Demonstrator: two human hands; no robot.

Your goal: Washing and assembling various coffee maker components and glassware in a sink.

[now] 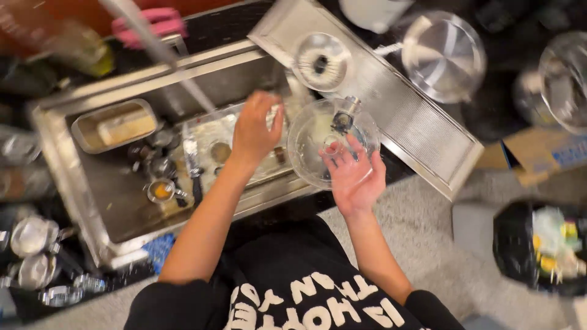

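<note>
Glass lid (318, 143) rests on right hand (354, 174) — left hand (257, 128) over sink (92, 183).

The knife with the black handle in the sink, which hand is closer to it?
Left. The left hand is over the steel sink, a little to the side of the black-handled knife. The right hand is farther away, under the clear round glass lid at the sink's edge.
</note>
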